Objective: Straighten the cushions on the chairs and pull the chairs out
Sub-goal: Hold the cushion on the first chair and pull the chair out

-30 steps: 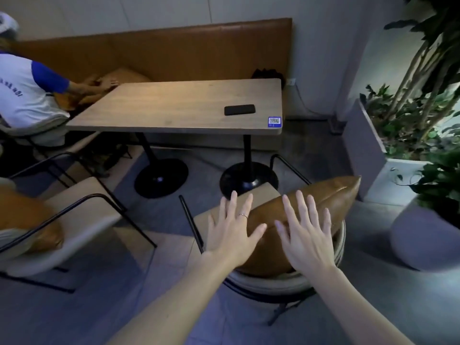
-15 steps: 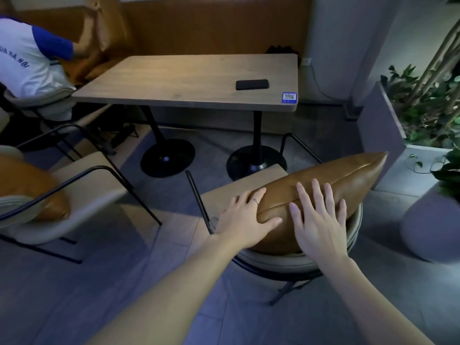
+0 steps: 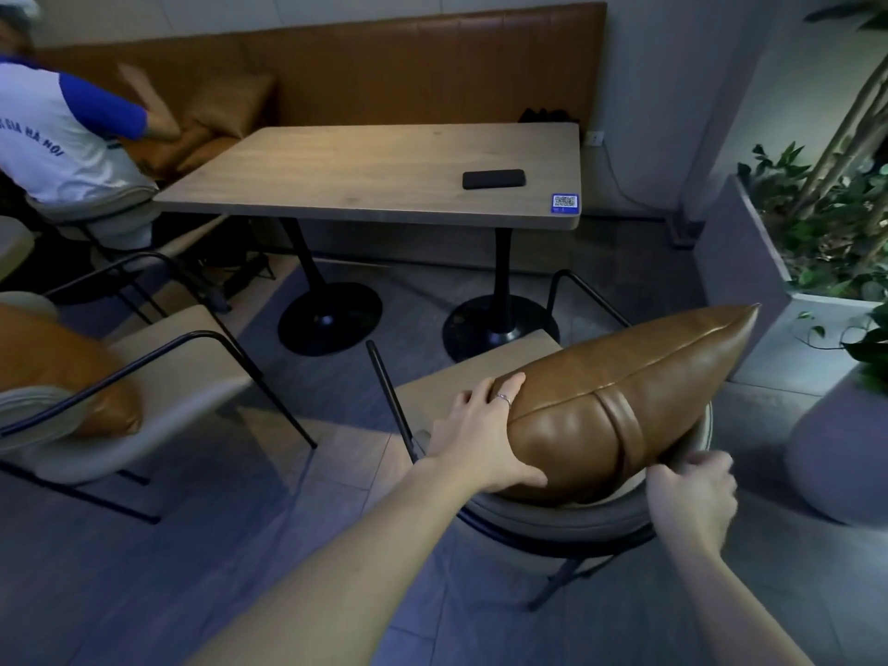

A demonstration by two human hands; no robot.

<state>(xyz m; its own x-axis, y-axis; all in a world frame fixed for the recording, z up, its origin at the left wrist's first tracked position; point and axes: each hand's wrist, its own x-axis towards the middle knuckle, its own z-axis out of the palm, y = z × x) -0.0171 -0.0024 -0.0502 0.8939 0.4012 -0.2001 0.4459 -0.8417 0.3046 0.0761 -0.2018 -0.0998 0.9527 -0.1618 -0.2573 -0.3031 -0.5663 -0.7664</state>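
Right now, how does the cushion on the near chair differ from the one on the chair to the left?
The near cushion stands on edge against its chair's backrest, with the left hand on its end; the left cushion slumps in its seat, untouched. The near one shows a strap band; the left one is partly cut off. Both are brown leather.

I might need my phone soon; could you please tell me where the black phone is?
The flat black phone lies on the wooden table, toward its right end, just beyond the blue QR sticker.

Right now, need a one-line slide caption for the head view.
Left hand and right hand grip a brown cushion standing on the chair by the table.
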